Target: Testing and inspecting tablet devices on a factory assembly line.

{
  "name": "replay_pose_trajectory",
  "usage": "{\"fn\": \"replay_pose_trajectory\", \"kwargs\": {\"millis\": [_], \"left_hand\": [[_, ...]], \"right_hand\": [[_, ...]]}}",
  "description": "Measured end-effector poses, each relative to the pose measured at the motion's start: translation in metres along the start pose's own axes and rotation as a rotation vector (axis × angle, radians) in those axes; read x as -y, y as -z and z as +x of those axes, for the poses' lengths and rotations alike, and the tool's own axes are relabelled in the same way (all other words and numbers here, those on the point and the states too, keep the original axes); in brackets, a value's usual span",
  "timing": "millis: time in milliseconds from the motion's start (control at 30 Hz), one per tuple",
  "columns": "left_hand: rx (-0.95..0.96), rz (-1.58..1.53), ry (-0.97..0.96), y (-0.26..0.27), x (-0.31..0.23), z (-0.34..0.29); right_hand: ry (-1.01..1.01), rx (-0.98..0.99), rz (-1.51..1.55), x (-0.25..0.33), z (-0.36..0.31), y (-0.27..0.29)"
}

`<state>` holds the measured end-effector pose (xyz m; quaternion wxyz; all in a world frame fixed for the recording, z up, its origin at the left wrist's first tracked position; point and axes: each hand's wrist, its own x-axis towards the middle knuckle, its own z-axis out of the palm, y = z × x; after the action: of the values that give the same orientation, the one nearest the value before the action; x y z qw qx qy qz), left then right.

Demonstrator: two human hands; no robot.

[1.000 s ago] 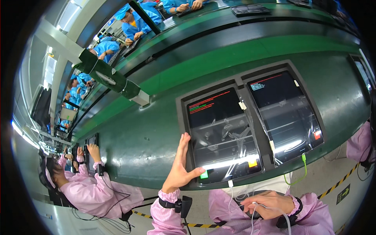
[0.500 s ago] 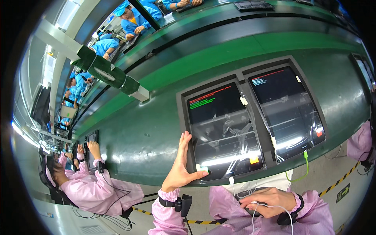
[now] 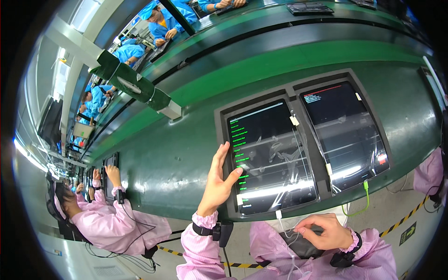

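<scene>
A tablet (image 3: 270, 158) with a film-covered dark screen lies in the left slot of a grey foam tray (image 3: 293, 88). Green lines of text run down its left side. My left hand (image 3: 217, 183) is open at that tablet's left edge, fingers along the frame and thumb over the screen. From a white plug (image 3: 279, 214) at the tablet's lower edge, a thin white cable (image 3: 285, 230) hangs down. My right hand (image 3: 327, 232) pinches this cable between thumb and fingers, just off the table's front edge. In the right slot lies a second tablet (image 3: 345, 135), with a green cable (image 3: 367, 198) plugged in.
The green table (image 3: 163, 158) curves across the view, with a green-wrapped post (image 3: 135, 84) at its back left. A co-worker in pink (image 3: 107, 214) sits at the left, hands on another device. People in blue (image 3: 172, 21) work at the far bench. A pink sleeve (image 3: 428, 172) shows at right.
My left hand has slid up the tablet's edge, its thumb now higher over the screen. That screen now shows a long green list. My right hand has shifted, and the white cable's loops hang differently.
</scene>
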<state>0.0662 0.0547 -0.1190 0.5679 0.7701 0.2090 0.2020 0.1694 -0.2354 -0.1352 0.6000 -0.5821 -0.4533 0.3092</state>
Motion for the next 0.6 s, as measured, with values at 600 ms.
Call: {"fn": "replay_pose_trajectory", "kwargs": {"millis": [600], "left_hand": [[0.016,-0.039,0.036,0.001,0.005,-0.002]], "right_hand": [[-0.24,0.051,-0.054,-0.006,0.023,-0.039]]}}
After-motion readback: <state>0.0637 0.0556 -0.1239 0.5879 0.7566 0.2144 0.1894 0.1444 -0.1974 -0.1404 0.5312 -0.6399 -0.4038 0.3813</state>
